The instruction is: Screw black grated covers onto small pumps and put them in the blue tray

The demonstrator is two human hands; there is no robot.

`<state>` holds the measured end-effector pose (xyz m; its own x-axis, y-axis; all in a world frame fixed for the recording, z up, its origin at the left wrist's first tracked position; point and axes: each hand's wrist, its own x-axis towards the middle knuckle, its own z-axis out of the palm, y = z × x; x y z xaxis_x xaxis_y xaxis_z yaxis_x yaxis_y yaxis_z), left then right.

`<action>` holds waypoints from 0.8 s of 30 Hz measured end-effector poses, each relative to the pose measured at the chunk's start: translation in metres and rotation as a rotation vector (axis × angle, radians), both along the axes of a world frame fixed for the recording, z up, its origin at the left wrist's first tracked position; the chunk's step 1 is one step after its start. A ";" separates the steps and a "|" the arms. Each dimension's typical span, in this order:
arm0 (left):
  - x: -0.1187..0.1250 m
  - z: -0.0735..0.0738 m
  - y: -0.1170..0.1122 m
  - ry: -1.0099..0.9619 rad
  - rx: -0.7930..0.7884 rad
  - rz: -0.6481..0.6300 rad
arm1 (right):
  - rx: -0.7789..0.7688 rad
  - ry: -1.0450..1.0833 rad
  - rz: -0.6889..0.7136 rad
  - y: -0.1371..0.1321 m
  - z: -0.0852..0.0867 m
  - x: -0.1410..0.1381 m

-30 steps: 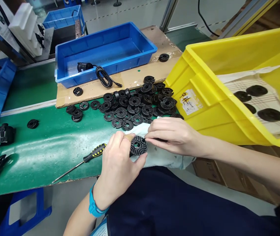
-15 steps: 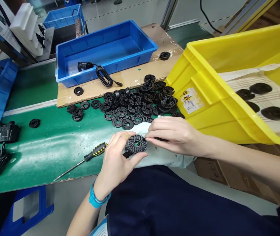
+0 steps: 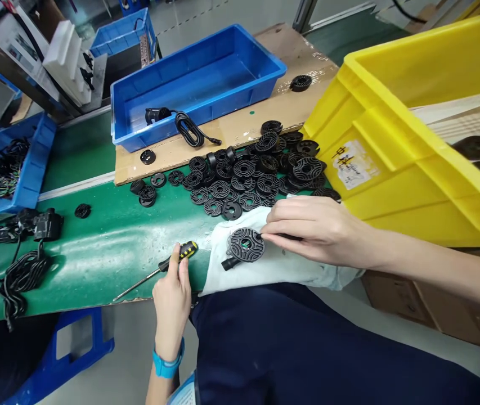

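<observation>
A round black disc with a grooved face (image 3: 245, 245) is over the pale cloth (image 3: 223, 275), a short black tube (image 3: 230, 263) jutting from beneath it. At the disc's right edge, my right hand (image 3: 319, 230) pinches a slim black piece (image 3: 288, 236) that touches the rim. Whether that piece is fixed to the disc I cannot tell. My left hand (image 3: 174, 287) has thumb and index finger closed about the handle of a screwdriver (image 3: 187, 249) with yellow stars, which lies on the green surface; its other fingers are partly hidden.
Behind the cloth lies a heap of similar black discs (image 3: 243, 184). A blue tray (image 3: 197, 121) sits on cardboard, a coiled black cable (image 3: 189, 129) over its edge. The yellow bin (image 3: 383, 135) rises at the right. Cabled black units (image 3: 48, 225) lie at left.
My left hand has let go of the grooved disc and moved left onto the screwdriver handle. The right hand stays at the disc's edge. The view has shifted slightly.
</observation>
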<state>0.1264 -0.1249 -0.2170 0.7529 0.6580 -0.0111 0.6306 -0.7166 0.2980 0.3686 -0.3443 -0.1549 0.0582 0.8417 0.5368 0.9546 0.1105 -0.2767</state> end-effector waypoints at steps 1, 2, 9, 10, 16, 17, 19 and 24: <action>-0.001 -0.004 -0.001 0.089 0.041 0.009 | 0.001 -0.001 -0.001 0.000 0.000 0.000; -0.002 -0.007 0.000 0.156 0.098 0.015 | 0.003 -0.004 -0.003 0.000 0.000 0.000; -0.040 -0.004 0.032 0.169 0.638 -0.201 | 0.015 -0.011 -0.004 0.002 0.002 -0.001; -0.043 -0.004 0.034 0.134 0.673 -0.230 | 0.020 -0.005 -0.004 0.002 0.002 -0.001; -0.032 0.009 0.002 -0.391 0.438 -0.135 | 0.024 -0.012 -0.008 0.002 0.002 -0.002; -0.027 0.017 -0.007 -0.464 0.361 -0.137 | 0.019 -0.018 -0.010 0.002 0.003 -0.003; -0.021 0.037 -0.023 -0.499 0.202 -0.231 | 0.004 -0.027 -0.018 0.002 0.003 -0.003; -0.026 0.061 -0.038 -0.519 0.131 -0.288 | -0.013 -0.031 -0.029 0.002 0.005 -0.003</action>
<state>0.1004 -0.1633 -0.1561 0.7864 0.3977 0.4726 0.2018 -0.8886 0.4120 0.3658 -0.3418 -0.1504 0.0662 0.8471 0.5273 0.9654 0.0791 -0.2483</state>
